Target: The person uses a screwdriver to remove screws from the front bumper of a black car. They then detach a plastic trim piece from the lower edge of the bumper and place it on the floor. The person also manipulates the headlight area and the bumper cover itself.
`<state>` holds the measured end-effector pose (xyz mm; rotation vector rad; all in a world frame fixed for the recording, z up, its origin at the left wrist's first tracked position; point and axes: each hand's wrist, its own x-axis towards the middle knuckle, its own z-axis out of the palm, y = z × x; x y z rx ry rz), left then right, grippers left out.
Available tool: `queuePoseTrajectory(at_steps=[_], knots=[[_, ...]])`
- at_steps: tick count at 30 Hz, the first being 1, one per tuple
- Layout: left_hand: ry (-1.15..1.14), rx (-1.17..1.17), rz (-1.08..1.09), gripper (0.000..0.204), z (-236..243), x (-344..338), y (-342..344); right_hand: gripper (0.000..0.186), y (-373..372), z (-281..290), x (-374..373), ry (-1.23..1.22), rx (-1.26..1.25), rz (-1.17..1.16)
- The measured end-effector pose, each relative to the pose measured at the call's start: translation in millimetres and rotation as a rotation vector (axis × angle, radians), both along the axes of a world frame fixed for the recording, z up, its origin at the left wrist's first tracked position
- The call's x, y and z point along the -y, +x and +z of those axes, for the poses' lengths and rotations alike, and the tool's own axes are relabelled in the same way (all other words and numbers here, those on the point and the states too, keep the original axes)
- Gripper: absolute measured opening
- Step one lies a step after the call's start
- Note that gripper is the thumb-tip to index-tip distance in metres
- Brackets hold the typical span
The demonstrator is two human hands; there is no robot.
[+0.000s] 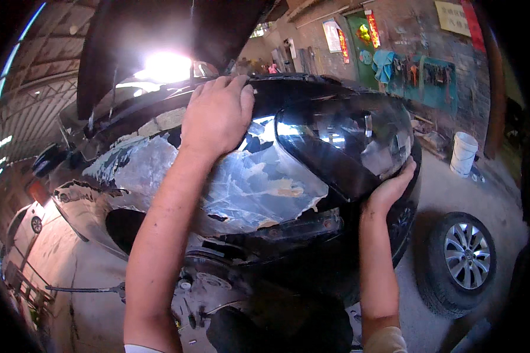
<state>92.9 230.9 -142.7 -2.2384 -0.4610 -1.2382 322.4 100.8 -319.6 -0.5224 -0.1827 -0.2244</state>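
Fingers of the left hand lie together and curl over the upper edge of the damaged black car front panel, the palm flat on its outer face beside the glossy dark headlight unit. The right hand cups the lower outer corner of that headlight, fingers wrapped behind the rim; their tips are hidden, so the exact grip cannot be told. The panel is thus held between both hands, tilted, its paint peeled away in large pale grey patches directly beneath the left wrist.

Behind the panel stands the raised black bonnet of the car, with strong glare under it. Below the panel, the exposed wheel hub and suspension parts are visible. A loose wheel with silver alloy rim lies on the concrete floor to the right, well apart from the right hand. Farther right stands a white plastic bucket, near a brick wall carrying a teal tool board.
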Motion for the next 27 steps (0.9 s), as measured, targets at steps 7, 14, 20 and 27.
queuePoseTrajectory(at_steps=[7,14,20,27], knots=[[-0.061,-0.044,0.083,0.039,6,8,0,0.053,-6,8,-5,-0.071,0.016,-0.115],[-0.048,-0.032,0.075,0.038,4,6,1,0.053,-13,13,-5,-0.184,0.010,-0.212],[-0.023,-0.029,0.020,0.038,3,1,-2,0.053,4,-5,5,-0.249,0.149,-0.227],[-0.049,-0.022,0.028,0.037,4,5,-2,0.055,75,-12,16,-0.299,0.058,-0.248]])
